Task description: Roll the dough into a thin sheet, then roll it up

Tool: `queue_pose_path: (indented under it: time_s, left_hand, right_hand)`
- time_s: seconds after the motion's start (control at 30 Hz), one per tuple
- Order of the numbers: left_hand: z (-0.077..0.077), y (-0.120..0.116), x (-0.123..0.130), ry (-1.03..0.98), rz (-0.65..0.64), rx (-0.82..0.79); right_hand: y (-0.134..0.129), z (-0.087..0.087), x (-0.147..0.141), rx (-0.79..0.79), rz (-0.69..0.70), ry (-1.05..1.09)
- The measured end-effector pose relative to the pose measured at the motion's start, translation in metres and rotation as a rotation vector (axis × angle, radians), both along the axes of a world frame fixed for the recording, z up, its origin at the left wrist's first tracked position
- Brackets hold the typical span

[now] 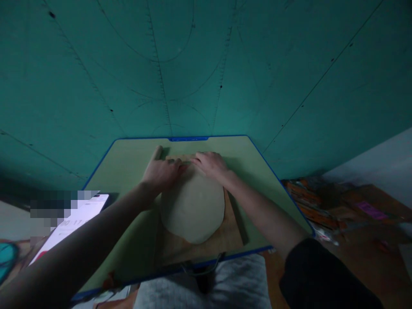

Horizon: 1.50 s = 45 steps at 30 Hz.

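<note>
Dough is lying rolled out flat and roundish on a wooden board, and that board is sitting on a green table with a blue edge pushed up against a teal wall. Both hands are working at the far rim of it: the left hand and the right hand are pressing down flat, fingers stretched out and close together, on what looks like a rolling pin, with only its left tip poking out past the left hand. So neither hand is really gripping anything, they're more resting palm-down on the pin.

Judging by the look, this stuff is going to be soft and floppy, probably a bit tacky, and thin enough to tear or stretch if you lift it by one edge. I'd be sliding both palms under it, or picking up the board by its sides instead.

A phone is lying off to the left, and some orange packets are sitting to the right.
</note>
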State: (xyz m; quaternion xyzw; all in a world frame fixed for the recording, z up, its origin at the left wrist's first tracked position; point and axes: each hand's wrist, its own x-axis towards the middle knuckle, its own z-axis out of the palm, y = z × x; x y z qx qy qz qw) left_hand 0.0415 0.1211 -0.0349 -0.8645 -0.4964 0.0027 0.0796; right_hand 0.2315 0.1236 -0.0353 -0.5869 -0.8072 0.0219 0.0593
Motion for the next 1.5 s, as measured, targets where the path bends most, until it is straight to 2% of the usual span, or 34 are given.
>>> queue_pose_path:
  time_s: [0.07, 0.17, 0.27, 0.33, 0.4, 0.53, 0.63, 0.7, 0.77, 0.83, 0.9, 0.97, 1.03, 1.07, 1.2, 1.23, 1.3, 1.37, 1.4, 1.5]
  left_hand:
    - [-0.002, -0.011, -0.003, -0.098, -0.036, 0.097]
    - [-0.006, -0.049, -0.008, -0.238, -0.125, 0.17]
    - [-0.019, -0.091, -0.012, -0.249, -0.26, 0.151]
    - [-0.029, -0.108, -0.014, -0.212, -0.3, 0.114]
    - [-0.037, -0.114, -0.014, -0.189, -0.297, 0.086]
    - [-0.045, -0.121, -0.018, -0.189, -0.283, 0.057]
    - [-0.041, -0.132, -0.027, -0.187, -0.332, 0.047]
    - [-0.032, -0.134, -0.037, -0.207, -0.355, 0.061]
    - [-0.017, -0.126, -0.049, -0.233, -0.255, 0.091]
    - [-0.003, -0.11, -0.06, -0.22, 0.023, 0.119]
    - [0.006, -0.092, -0.068, -0.109, 0.293, 0.083]
    - [0.007, -0.079, -0.071, -0.02, 0.382, -0.033]
    - [0.002, -0.072, -0.072, -0.016, 0.406, -0.134]
    - [-0.002, -0.07, -0.072, -0.037, 0.418, -0.162]
    - [-0.006, -0.061, -0.075, -0.123, 0.452, -0.225]
    - [-0.005, -0.059, -0.078, -0.165, 0.457, -0.258]
    - [-0.001, -0.056, -0.083, -0.296, 0.459, -0.348]
    - [0.004, -0.058, -0.09, -0.451, 0.467, -0.426]
    - [0.006, -0.061, -0.093, -0.529, 0.467, -0.456]
    - [0.015, -0.074, -0.098, -0.771, 0.455, -0.513]
  right_hand:
    - [-0.011, 0.005, 0.002, 0.058, 0.003, 0.024]
    - [-0.052, 0.006, 0.009, 0.159, 0.064, 0.108]
    - [-0.105, -0.003, 0.015, 0.109, 0.131, 0.188]
    - [-0.131, -0.011, 0.018, 0.049, 0.148, 0.187]
    - [-0.146, -0.018, 0.018, -0.003, 0.14, 0.178]
    - [-0.154, -0.021, 0.019, -0.056, 0.091, 0.191]
    - [-0.166, -0.02, 0.018, -0.1, 0.091, 0.193]
    - [-0.178, -0.02, 0.015, -0.12, 0.139, 0.185]
    - [-0.19, -0.02, 0.008, -0.137, 0.214, 0.178]
    - [-0.201, -0.019, -0.003, -0.141, 0.26, 0.179]
    - [-0.209, -0.016, -0.013, -0.141, 0.312, 0.199]
    - [-0.212, -0.012, -0.018, -0.154, 0.422, 0.241]
    - [-0.208, -0.008, -0.019, -0.172, 0.502, 0.288]
    - [-0.204, -0.007, -0.018, -0.169, 0.492, 0.302]
    - [-0.192, -0.013, -0.022, -0.096, 0.287, 0.264]
    - [-0.192, -0.015, -0.024, -0.091, 0.292, 0.257]
    - [-0.198, -0.016, -0.025, -0.137, 0.391, 0.296]
    - [-0.202, -0.014, -0.018, -0.245, 0.469, 0.429]
    - [-0.202, -0.011, -0.011, -0.3, 0.455, 0.529]
    - [-0.19, -0.003, 0.023, -0.34, 0.208, 0.899]
